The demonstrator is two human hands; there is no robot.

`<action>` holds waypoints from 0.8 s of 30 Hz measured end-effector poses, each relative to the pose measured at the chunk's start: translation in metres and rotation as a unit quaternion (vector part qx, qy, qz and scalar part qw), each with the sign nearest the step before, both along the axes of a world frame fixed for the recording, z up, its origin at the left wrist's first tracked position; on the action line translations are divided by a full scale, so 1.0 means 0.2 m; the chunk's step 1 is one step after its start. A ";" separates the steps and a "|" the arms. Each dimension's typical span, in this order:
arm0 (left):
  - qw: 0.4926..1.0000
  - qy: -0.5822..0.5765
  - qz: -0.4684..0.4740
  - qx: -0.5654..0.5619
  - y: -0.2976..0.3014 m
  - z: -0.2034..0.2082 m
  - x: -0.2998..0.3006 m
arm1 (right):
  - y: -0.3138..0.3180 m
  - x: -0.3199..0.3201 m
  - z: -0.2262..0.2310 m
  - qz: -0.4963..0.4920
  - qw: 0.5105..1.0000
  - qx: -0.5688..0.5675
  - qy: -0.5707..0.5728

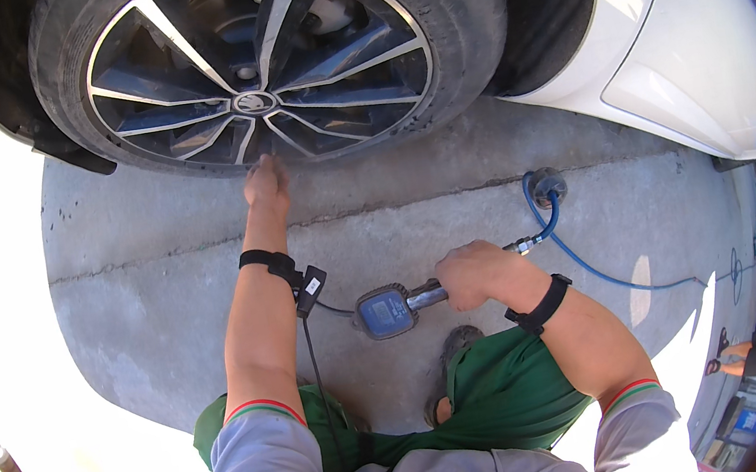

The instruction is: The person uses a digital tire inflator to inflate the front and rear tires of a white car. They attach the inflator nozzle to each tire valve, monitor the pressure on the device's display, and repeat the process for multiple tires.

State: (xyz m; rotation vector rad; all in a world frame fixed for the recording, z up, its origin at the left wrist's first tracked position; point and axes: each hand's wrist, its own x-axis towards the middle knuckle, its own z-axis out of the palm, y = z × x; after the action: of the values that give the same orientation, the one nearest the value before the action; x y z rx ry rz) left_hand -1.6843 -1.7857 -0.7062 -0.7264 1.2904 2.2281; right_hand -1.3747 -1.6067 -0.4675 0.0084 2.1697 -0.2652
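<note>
My left hand reaches up to the lower edge of a car wheel with black and silver spokes. Its fingers are pinched together at the rim, and whatever they hold is hidden. In my right hand is the metal handle of a tyre inflator gauge, its blue display facing up. A blue air hose joins the handle by a metal fitting. From the gauge's other end a thin black hose runs toward my left wrist and passes out of sight behind it. The black tyre rests on the ground.
White car bodywork curves along the upper right. A round dark object sits on the concrete beside the looping blue hose, which trails off right. At the far right are another person's legs and blue boxes. My green-clad knees are bent below.
</note>
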 end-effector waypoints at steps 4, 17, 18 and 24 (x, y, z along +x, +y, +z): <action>0.998 -0.011 0.052 0.022 0.03 0.01 0.01 | 0.00 0.00 -0.01 -0.002 1.000 0.000 0.002; 0.995 0.021 0.087 -0.037 0.08 0.14 0.08 | 0.00 0.00 -0.02 -0.004 1.000 -0.004 0.006; 0.995 0.021 0.083 -0.044 0.09 0.14 0.08 | 0.00 0.00 -0.02 -0.005 1.000 -0.006 0.006; 0.998 0.034 0.045 -0.042 0.10 0.17 0.10 | 0.00 -0.01 -0.03 -0.003 1.000 -0.003 -0.004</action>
State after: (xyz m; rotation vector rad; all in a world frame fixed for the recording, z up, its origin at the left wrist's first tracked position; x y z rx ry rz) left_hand -1.6650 -1.7656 -0.6731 -0.7596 1.4183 2.2980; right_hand -1.3763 -1.6075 -0.4728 0.0130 2.1607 -0.2753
